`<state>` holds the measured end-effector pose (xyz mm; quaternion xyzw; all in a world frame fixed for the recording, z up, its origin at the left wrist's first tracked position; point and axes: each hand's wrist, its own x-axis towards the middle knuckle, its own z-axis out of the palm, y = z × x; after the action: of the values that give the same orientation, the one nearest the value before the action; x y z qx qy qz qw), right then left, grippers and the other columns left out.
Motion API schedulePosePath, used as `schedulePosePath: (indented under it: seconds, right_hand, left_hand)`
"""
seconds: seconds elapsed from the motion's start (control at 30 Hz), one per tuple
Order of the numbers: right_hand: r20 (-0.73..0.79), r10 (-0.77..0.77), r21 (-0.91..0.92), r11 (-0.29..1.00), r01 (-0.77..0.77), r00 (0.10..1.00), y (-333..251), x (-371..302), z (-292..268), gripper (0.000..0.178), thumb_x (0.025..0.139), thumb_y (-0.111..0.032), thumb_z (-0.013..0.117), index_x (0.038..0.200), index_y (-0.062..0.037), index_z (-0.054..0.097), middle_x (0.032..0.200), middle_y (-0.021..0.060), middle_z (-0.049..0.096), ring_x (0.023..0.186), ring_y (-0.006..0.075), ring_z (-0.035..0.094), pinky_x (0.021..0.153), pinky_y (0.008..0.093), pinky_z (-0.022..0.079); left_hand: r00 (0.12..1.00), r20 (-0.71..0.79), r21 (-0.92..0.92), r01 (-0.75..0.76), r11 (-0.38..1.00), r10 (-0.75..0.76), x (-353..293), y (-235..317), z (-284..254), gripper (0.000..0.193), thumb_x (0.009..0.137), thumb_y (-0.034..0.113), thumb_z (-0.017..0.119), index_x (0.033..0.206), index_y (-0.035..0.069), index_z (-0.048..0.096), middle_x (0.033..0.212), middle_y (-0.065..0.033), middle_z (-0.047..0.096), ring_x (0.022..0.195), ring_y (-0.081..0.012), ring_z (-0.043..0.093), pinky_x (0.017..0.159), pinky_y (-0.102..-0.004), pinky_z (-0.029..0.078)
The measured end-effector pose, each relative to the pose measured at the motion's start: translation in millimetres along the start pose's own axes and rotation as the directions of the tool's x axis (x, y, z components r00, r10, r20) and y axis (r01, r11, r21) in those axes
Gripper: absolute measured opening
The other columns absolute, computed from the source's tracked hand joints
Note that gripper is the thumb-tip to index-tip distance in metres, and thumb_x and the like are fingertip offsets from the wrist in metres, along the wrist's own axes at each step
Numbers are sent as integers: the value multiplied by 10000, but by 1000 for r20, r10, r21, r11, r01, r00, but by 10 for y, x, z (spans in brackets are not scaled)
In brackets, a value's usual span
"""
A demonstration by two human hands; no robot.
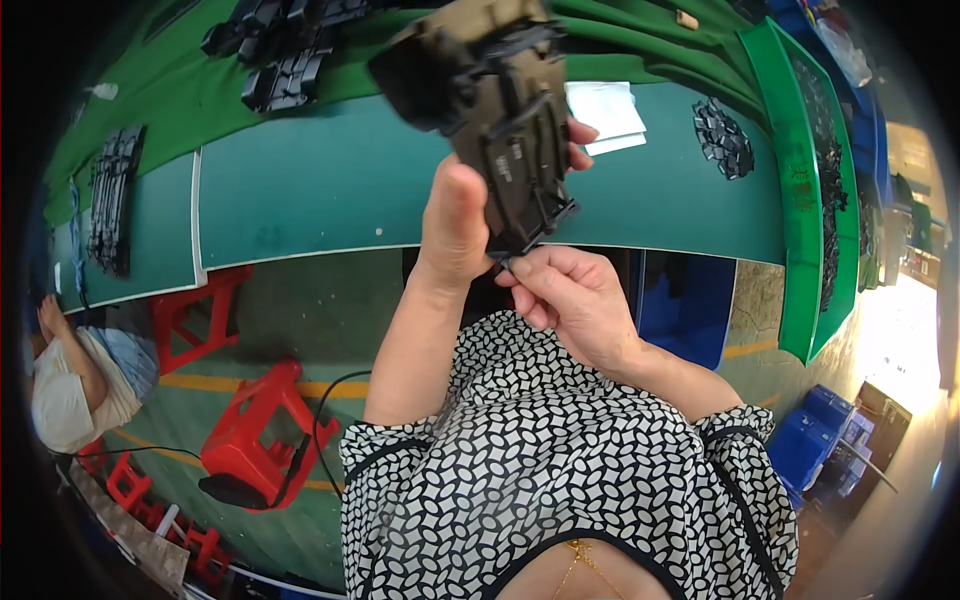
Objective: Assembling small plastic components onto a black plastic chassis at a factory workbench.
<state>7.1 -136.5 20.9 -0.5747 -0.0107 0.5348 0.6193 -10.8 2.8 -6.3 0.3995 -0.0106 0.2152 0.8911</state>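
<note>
A dark plastic molded part (515,150), long and ribbed with clips along it, is held up over the near edge of the green table. My left hand (458,215) grips it around its lower half, thumb on the near side and fingertips showing past its right edge. At its lower end, my right hand (565,295) is closed, thumb and forefinger pinched against the part's corner. Whatever small piece may sit between those fingers is too hidden to make out. The far end of the molded part is blurred.
A green bin (800,200) of small black pieces stands at the right, beside a pile of black clips (723,138). White paper (606,115) lies behind my hands. More black parts (283,80) rest on green cloth. Red stools (262,435) and another person (85,385) are at left.
</note>
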Motion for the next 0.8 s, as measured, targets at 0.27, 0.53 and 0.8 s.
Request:
schedulePosePath:
  seconds: [0.27,0.53,0.8]
  right_hand:
    - [-43,-133,20,991,134,990,-104,-164,-301,241,925,-202,507,900,4,630,678,5,562,570,45,477,514,178,378]
    - [-99,-130,34,990,134,987,-173,-66,-318,226,903,-178,559,791,9,615,614,-8,539,507,36,455,459,168,357]
    - [-94,-173,7,985,175,980,-176,-16,-328,238,912,-194,554,797,4,619,618,-21,540,507,19,453,450,159,360]
  left_hand:
    - [999,54,-485,27,874,-1,-35,-72,-126,996,692,836,377,1266,23,432,1152,-181,536,961,-284,560,868,-477,458]
    - [998,3,-310,58,949,-60,-75,-74,-35,1003,658,866,368,1195,25,477,1076,-138,548,905,-254,551,838,-454,452]
    - [1000,-13,-254,24,967,-28,-35,-70,-1,982,676,857,349,1174,22,481,1055,-131,554,902,-249,552,831,-451,453]
